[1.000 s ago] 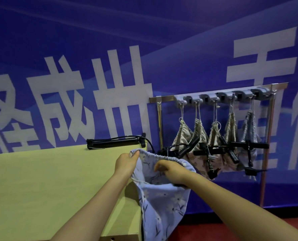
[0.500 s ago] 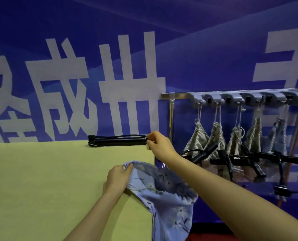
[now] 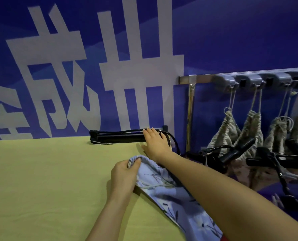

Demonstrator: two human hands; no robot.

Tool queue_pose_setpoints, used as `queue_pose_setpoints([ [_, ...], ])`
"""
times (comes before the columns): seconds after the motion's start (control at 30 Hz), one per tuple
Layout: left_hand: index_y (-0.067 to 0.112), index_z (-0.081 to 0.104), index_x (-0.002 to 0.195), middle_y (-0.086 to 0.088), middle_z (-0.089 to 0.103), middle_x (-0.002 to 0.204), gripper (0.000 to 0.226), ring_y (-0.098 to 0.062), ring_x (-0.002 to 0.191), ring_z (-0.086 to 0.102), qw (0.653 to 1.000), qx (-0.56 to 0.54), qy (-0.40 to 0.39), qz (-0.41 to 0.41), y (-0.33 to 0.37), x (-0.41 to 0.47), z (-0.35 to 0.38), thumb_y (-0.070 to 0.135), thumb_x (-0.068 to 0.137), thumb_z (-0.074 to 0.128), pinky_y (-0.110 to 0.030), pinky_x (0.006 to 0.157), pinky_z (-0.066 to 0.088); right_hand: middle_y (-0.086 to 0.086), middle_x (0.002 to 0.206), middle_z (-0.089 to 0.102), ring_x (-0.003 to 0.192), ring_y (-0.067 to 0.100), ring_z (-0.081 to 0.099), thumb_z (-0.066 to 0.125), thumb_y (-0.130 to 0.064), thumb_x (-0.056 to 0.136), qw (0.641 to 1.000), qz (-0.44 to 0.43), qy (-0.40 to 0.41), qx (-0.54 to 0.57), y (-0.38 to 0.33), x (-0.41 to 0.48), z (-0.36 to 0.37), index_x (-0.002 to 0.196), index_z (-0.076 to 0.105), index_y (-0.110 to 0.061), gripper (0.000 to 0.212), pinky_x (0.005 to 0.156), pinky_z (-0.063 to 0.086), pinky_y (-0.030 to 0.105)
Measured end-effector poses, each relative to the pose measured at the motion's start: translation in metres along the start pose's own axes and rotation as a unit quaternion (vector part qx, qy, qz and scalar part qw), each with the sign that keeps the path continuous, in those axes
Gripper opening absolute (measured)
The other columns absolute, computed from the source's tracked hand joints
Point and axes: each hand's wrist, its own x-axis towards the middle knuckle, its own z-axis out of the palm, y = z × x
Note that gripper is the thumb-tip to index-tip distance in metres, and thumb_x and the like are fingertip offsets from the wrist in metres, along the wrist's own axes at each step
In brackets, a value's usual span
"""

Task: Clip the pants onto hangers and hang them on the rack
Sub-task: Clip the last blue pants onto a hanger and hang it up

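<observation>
The left hand [image 3: 125, 173] is closest. Its thumb and fingers pinch the bunched top edge of the blue pants [image 3: 155, 181]. The pants have a thin twig and flower print. They lie at the right side of the yellow-green surface [image 3: 40, 180]. The stretchy top points up and to the left, toward the wall. The long way of the pants runs from there down to the right, and the lower part hangs off the edge of the surface, under the right arm.

A bit farther back, the right hand [image 3: 156, 141] is well apart from the left one. It lies on the right end of a black hanger bundle [image 3: 117, 136]. The fingers reach over the top and the thumb sticks out near the surface. I cannot tell if the hand is gripping it or only touching it. The hanger bundle lies flat at the back edge of the surface, close to the wall, and its long way goes left to right.

Farther right stands the metal rack [image 3: 200, 79] with grey hooks. Beige cloth bundles [image 3: 230, 126] hang from it on strings, with black clip hangers [image 3: 238, 148] low among them.

Behind it all is a blue banner [image 3: 231, 40] with big white letters.
</observation>
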Motion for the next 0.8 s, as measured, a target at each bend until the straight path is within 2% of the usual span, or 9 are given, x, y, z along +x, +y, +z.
queue_pose_setpoints([
  [0.1,0.011,0.038,0.056,-0.014,0.037,0.057,0.042,-0.019,0.057,0.033,1.000,-0.021,-0.006,-0.004,-0.003,0.002,0.000,0.024,0.089,0.061,-0.031,0.056,0.025,0.008,0.161,0.003,0.149,0.025,0.000,0.045,-0.039,0.097,0.999,0.030,-0.011,-0.009,0.001,0.017,0.005,0.153,0.005,-0.017,0.072,0.119,0.002,0.047],
  [0.17,0.014,0.034,0.052,-0.010,0.034,0.053,0.047,-0.019,0.055,0.031,1.000,-0.020,-0.003,-0.004,-0.001,0.002,0.000,0.024,0.089,0.061,-0.029,0.054,0.023,0.012,0.161,0.001,0.148,0.029,0.001,0.048,-0.047,0.094,0.998,0.056,-0.026,-0.020,0.003,0.025,0.004,0.153,0.001,-0.018,0.081,0.119,0.001,0.049],
  [0.27,0.017,0.032,0.048,-0.003,0.032,0.048,0.051,-0.018,0.052,0.029,1.000,-0.019,-0.005,0.000,0.003,-0.001,-0.001,0.024,0.089,0.061,-0.028,0.051,0.021,0.014,0.157,0.018,0.145,0.034,0.014,0.054,-0.058,0.086,0.996,0.077,-0.038,-0.038,0.004,0.032,-0.003,0.152,0.004,-0.016,0.093,0.118,0.007,0.052],
  [0.33,0.016,0.036,0.050,-0.005,0.036,0.050,0.048,-0.018,0.052,0.032,1.000,-0.019,-0.005,-0.001,0.003,-0.001,-0.002,0.025,0.089,0.061,-0.028,0.049,0.022,0.012,0.148,0.035,0.139,0.034,0.025,0.058,-0.061,0.081,0.995,0.078,-0.034,-0.052,0.001,0.034,-0.007,0.149,0.016,-0.012,0.094,0.115,0.015,0.052],
  [0.47,0.011,0.046,0.057,-0.010,0.044,0.057,0.039,-0.018,0.055,0.038,1.000,-0.024,-0.010,-0.004,0.004,-0.003,-0.003,0.027,0.090,0.059,-0.027,0.049,0.026,0.010,0.129,0.050,0.124,0.030,0.040,0.062,-0.058,0.080,0.995,0.041,-0.031,-0.089,-0.002,0.033,-0.013,0.131,0.046,-0.013,0.069,0.106,0.030,0.046],
  [0.6,0.010,0.046,0.057,-0.007,0.040,0.055,0.040,-0.018,0.055,0.035,0.999,-0.028,-0.014,-0.009,0.004,-0.003,-0.002,0.029,0.089,0.060,-0.027,0.049,0.025,0.010,0.106,0.060,0.096,0.026,0.057,0.063,-0.042,0.086,0.996,0.026,-0.070,-0.051,-0.011,0.028,-0.012,0.121,0.050,-0.011,0.048,0.082,0.050,0.037],
  [0.67,0.002,0.054,0.060,-0.008,0.044,0.058,0.040,-0.016,0.058,0.038,0.998,-0.050,-0.030,-0.010,0.002,-0.002,-0.003,0.032,0.085,0.065,-0.027,0.054,0.029,0.008,0.096,0.060,0.085,0.024,0.058,0.061,-0.038,0.089,0.997,0.008,-0.050,-0.063,-0.017,0.021,-0.018,0.116,0.049,-0.011,0.041,0.074,0.048,0.034],
  [0.7,0.000,0.054,0.060,-0.007,0.043,0.058,0.042,-0.016,0.059,0.037,0.997,-0.061,-0.038,-0.007,0.002,-0.001,-0.003,0.033,0.083,0.068,-0.028,0.056,0.030,0.008,0.095,0.060,0.084,0.025,0.058,0.060,-0.037,0.089,0.996,-0.010,-0.024,-0.081,-0.020,0.018,-0.023,0.115,0.049,-0.011,0.038,0.074,0.045,0.034],
  [0.8,0.013,0.034,0.051,-0.001,0.027,0.052,0.050,-0.016,0.056,0.025,0.995,-0.086,-0.049,-0.010,0.007,-0.005,-0.005,0.028,0.080,0.072,-0.028,0.054,0.023,0.009,0.101,0.063,0.088,0.029,0.059,0.059,-0.038,0.091,0.988,-0.077,0.070,-0.116,-0.029,0.012,-0.043,0.110,0.049,-0.012,0.034,0.083,0.039,0.037],
])
